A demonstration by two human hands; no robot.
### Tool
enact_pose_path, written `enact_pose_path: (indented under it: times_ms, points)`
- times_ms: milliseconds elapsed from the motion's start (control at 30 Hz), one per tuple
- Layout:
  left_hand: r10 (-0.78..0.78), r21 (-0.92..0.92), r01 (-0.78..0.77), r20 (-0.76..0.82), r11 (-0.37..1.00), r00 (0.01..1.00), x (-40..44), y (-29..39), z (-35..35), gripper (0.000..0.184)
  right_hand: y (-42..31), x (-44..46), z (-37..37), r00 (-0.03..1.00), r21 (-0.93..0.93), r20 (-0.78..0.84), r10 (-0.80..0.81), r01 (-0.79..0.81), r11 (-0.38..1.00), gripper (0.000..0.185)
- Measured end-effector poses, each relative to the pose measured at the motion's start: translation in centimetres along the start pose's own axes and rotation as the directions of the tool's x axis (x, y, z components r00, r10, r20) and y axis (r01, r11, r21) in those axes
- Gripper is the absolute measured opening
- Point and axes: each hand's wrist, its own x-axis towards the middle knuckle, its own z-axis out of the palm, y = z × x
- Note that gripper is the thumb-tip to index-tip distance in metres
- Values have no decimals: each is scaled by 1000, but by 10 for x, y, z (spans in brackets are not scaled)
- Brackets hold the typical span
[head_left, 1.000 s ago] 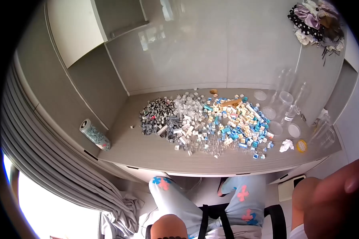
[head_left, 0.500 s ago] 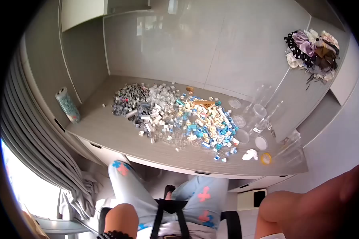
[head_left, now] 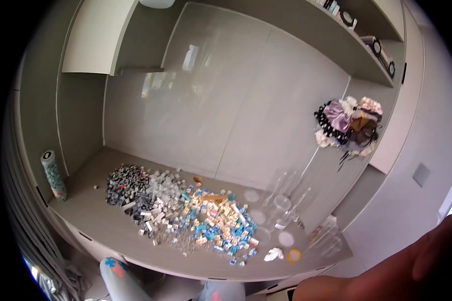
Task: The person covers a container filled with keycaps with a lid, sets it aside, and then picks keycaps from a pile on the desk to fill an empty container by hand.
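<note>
Neither of my hands shows in the head view. A bare arm (head_left: 381, 273), bent and close to the camera, fills the lower right corner, its hand out of sight. On the grey desk (head_left: 100, 236) lies a wide heap of keyboard keycaps. Dark keycaps (head_left: 123, 185) form its left side, pale grey and clear ones (head_left: 163, 185) its middle. Cream and blue keycaps (head_left: 231, 226) spread over the right. A crumpled white tissue (head_left: 273, 254) and a yellow-rimmed round lid (head_left: 294, 255) lie right of the heap.
Clear plastic tubes (head_left: 324, 238) and round clear lids (head_left: 257, 216) stand or lie at the desk's right. A patterned cylinder (head_left: 53, 175) stands at left. Scrunchies (head_left: 349, 125) hang on the right wall below a shelf (head_left: 311, 30). Drawers run under the front edge.
The view has tilted upward, so the desk sits lower and the upper shelf shows. The left arm, in view at the bottom before, is now out of frame. The keycaps look unmoved.
</note>
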Motion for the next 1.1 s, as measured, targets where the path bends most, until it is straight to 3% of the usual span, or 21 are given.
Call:
enact_pose_path:
  times_ms: [567, 900, 1033, 1100]
  points:
    - [2, -47, -2, 0, 999, 1000, -13, -51, -30, 44, 11, -21, 43, 991, -29, 132, 36, -32, 999, 32]
    - [-122, -172, 130, 60, 976, 991, 5, -103, -33, 46, 39, 0, 35, 977, -143, 177, 121, -96, 985, 31]
    - [-141, -185, 152, 71, 971, 987, 7, -105, -31, 47, 59, -79, 29, 974, -383, 5, 225, -206, 901, 31]
    - [-136, -185, 147, 68, 972, 988, 4, -107, -27, 48, 79, -144, 18, 929, -509, -237, 283, -367, 778, 26]
